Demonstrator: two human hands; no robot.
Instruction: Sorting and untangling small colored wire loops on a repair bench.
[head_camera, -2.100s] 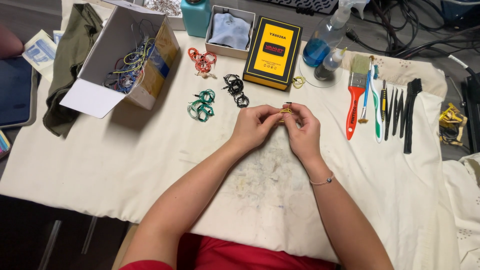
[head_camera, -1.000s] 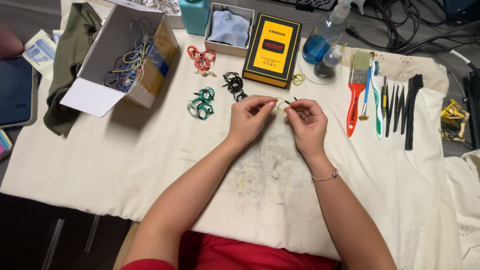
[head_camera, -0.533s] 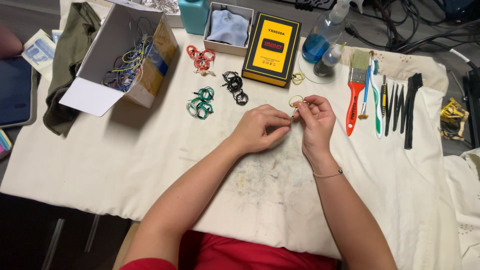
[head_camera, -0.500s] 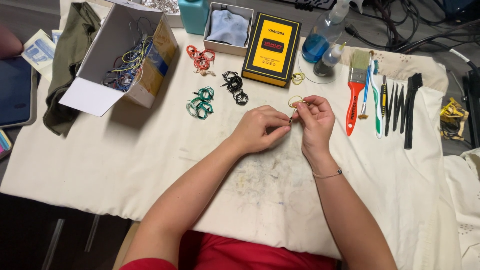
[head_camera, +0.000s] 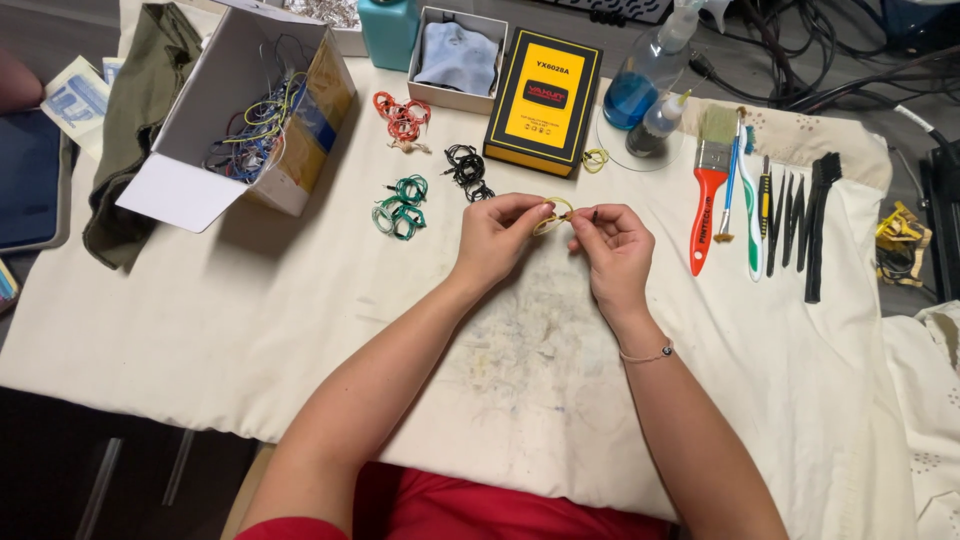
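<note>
My left hand (head_camera: 500, 232) and my right hand (head_camera: 612, 248) meet over the middle of a cream cloth (head_camera: 300, 330), both pinching a small coil of yellow wire (head_camera: 553, 215). A dark tip of the wire sticks up from my right fingers. Just beyond my hands lie a green wire bundle (head_camera: 400, 207), a black wire bundle (head_camera: 466, 170) and a red wire bundle (head_camera: 403, 117). A loose yellow wire loop (head_camera: 595, 158) rests beside a yellow and black box (head_camera: 543, 100).
An open white carton (head_camera: 250, 120) with several coloured wires stands at the back left, next to a green cloth (head_camera: 140, 110). A red-handled brush (head_camera: 708, 190), a toothbrush and several dark hand tools (head_camera: 795, 220) lie at the right. Two bottles (head_camera: 650, 85) and a small tray with blue cloth (head_camera: 457, 58) stand behind.
My hands have shifted slightly toward me and closer together, and the yellow wire loop that stood up between my fingertips is now folded tighter between both hands.
</note>
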